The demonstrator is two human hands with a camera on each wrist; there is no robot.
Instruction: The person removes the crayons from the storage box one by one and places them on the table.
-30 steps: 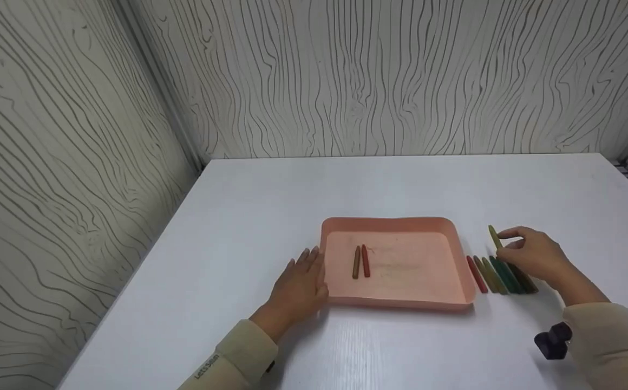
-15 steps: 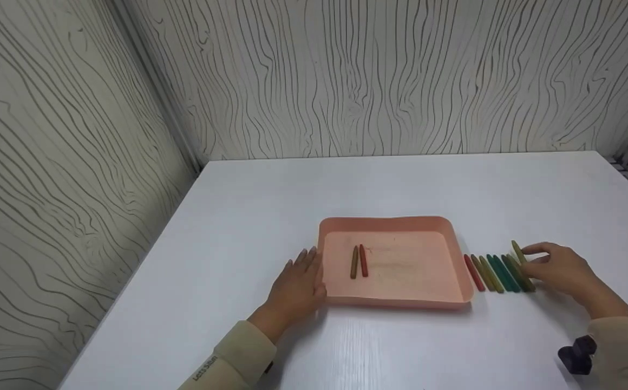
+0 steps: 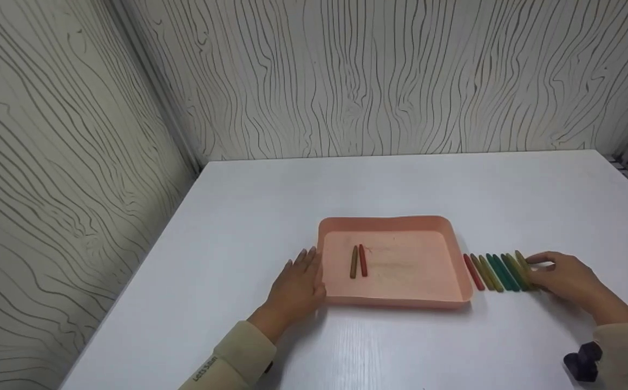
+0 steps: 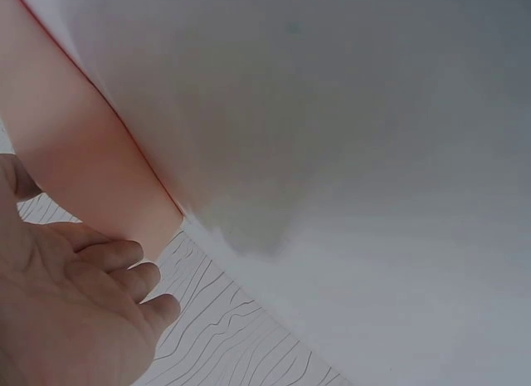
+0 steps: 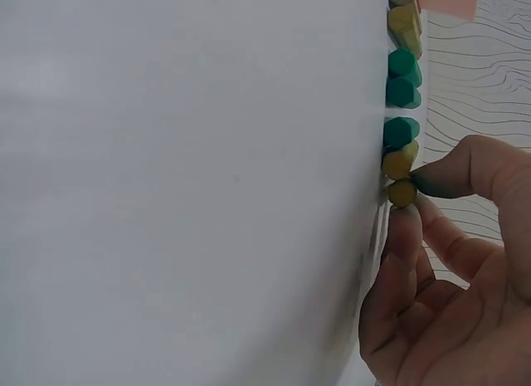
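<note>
At the right end of a row of crayons, my right hand (image 3: 568,276) pinches a yellow crayon (image 5: 402,193) between thumb and fingers. It lies side by side with the row, which runs from a red crayon (image 3: 473,272) through yellowish and green crayons (image 3: 505,272). My left hand (image 3: 296,287) rests with extended fingers against the left wall of a pink tray (image 3: 395,223). In the left wrist view the fingers touch the tray's outer side (image 4: 91,145). Inside the tray lie a brown crayon (image 3: 354,262) and a red crayon (image 3: 363,260), roughly parallel.
All of this is on a white table (image 3: 260,200). A wood-grain patterned wall (image 3: 357,81) stands behind it, and a similar panel (image 3: 65,189) rises on the left. A dark device (image 3: 583,362) sits by the right sleeve.
My right hand has moved right and down with the yellow crayon, from above the row to its right end. The left hand and the tray stay in place.
</note>
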